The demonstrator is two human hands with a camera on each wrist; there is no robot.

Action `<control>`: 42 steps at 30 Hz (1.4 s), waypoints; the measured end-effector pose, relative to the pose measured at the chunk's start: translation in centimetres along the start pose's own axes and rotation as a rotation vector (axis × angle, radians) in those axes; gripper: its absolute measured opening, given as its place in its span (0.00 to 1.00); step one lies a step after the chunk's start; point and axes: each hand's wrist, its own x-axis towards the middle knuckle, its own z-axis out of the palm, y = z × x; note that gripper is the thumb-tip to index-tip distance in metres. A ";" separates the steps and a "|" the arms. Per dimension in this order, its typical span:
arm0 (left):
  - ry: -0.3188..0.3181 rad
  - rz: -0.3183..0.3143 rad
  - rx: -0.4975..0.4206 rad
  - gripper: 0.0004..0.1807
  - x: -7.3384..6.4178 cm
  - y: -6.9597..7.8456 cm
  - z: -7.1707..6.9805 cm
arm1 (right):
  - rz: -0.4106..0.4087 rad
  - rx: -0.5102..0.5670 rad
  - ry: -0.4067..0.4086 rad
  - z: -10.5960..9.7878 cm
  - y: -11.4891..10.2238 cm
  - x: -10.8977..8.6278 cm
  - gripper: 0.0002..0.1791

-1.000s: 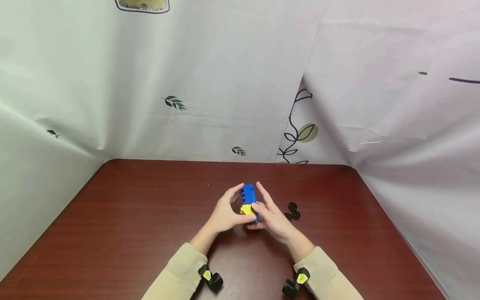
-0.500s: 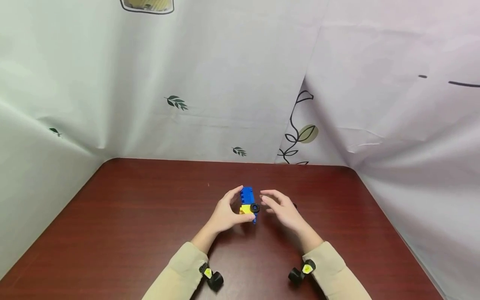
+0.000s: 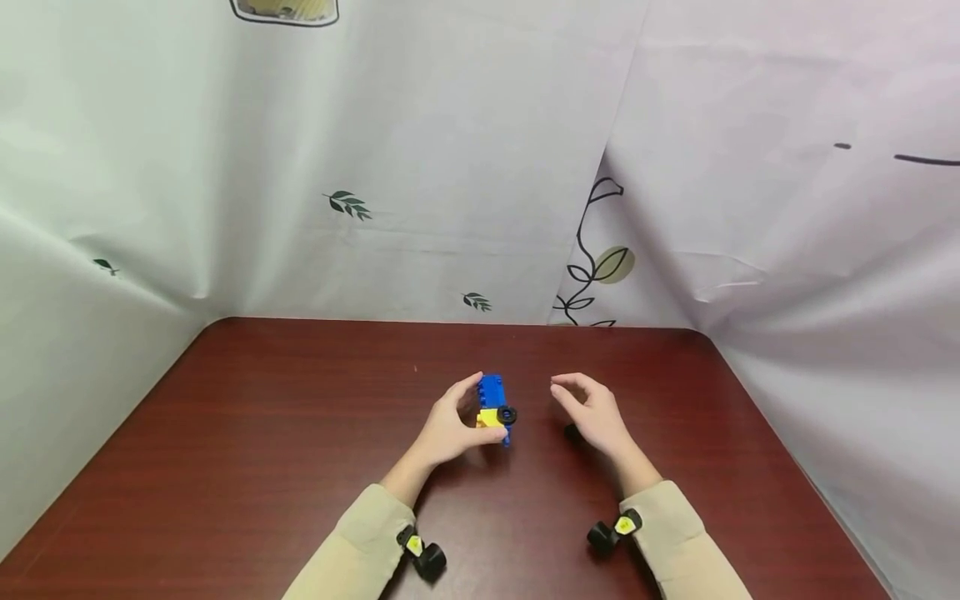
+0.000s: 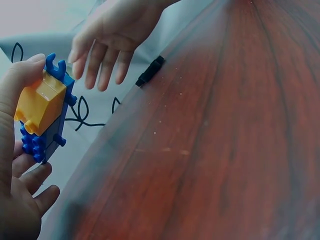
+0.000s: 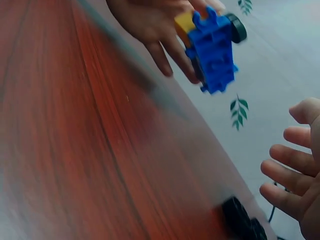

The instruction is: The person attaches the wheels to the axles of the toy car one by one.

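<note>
My left hand (image 3: 444,432) grips a toy building-block car (image 3: 492,390), thumb at its near end and fingers at the far end. The car has a blue chassis (image 5: 215,57) with a yellow block (image 4: 44,104) on it. One black wheel (image 3: 507,415) sits on its side; in the left wrist view, bare blue pegs (image 4: 61,140) stick out of the other side. To the right, apart from the car, my right hand (image 3: 600,419) hovers with loosely bent fingers and nothing in them. Loose black wheels (image 5: 235,214) lie below it, mostly hidden by it in the head view.
Both hands are above a dark red-brown wooden table (image 3: 247,467). A pale cloth (image 3: 450,167) with leaf prints hangs behind its far edge. Each sleeved wrist wears a small black camera, such as the left wrist camera (image 3: 431,563).
My right hand has let go of the car and moved right, over the loose wheels. The wheel on the car's side has come into full view. My left hand keeps its hold.
</note>
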 end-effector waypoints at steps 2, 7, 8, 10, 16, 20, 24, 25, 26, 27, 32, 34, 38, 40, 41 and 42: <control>0.007 0.002 0.000 0.51 0.4 -1.1 0.2 | -0.004 -0.025 0.029 -0.3 0.8 0.2 0.16; 0.023 0.015 -0.009 0.51 0.4 -1.5 0.1 | -0.002 -0.087 0.054 -1.1 1.9 0.4 0.15; 0.025 0.015 -0.012 0.51 0.4 -1.5 0.1 | -0.001 -0.099 0.053 -1.3 2.1 0.4 0.16; 0.028 0.014 -0.016 0.51 0.4 -1.6 0.1 | 0.012 -0.127 0.046 -1.6 2.5 0.4 0.16; 0.006 -0.009 -0.024 0.51 0.3 -1.6 0.3 | 0.071 -0.183 -0.011 -2.5 3.7 0.3 0.17; 0.000 -0.007 -0.039 0.52 0.4 -1.5 0.3 | 0.098 -0.200 -0.048 -2.8 4.2 0.4 0.17; -0.005 -0.005 -0.031 0.52 0.4 -1.6 0.2 | 0.139 -0.217 -0.098 -3.0 4.4 0.4 0.18; -0.005 -0.003 -0.028 0.52 0.3 -1.6 0.2 | 0.148 -0.222 -0.110 -3.0 4.4 0.3 0.18; -0.003 0.002 -0.024 0.52 0.2 -1.6 0.2 | 0.159 -0.223 -0.122 -3.0 4.5 0.2 0.18; -0.003 0.004 -0.022 0.52 0.1 -1.6 0.3 | 0.162 -0.227 -0.135 -3.0 4.5 0.1 0.19; -0.011 0.031 -0.001 0.53 -0.3 -1.5 0.3 | 0.180 -0.250 -0.162 -3.0 4.2 -0.3 0.20; -0.021 0.035 0.004 0.53 -0.5 -1.4 0.4 | 0.189 -0.267 -0.160 -2.9 4.2 -0.5 0.19; -0.016 0.045 0.009 0.52 -0.7 -1.4 0.5 | 0.185 -0.291 -0.143 -2.6 4.0 -0.8 0.15; -0.013 0.051 0.013 0.52 -0.7 -1.4 0.5 | 0.184 -0.300 -0.134 -2.4 3.8 -0.8 0.13; -0.013 0.051 0.017 0.52 -0.7 -1.4 0.4 | 0.188 -0.303 -0.130 -2.3 3.7 -0.8 0.13; -0.014 0.056 0.020 0.52 -0.7 -1.4 0.4 | 0.193 -0.306 -0.127 -2.3 3.7 -0.8 0.12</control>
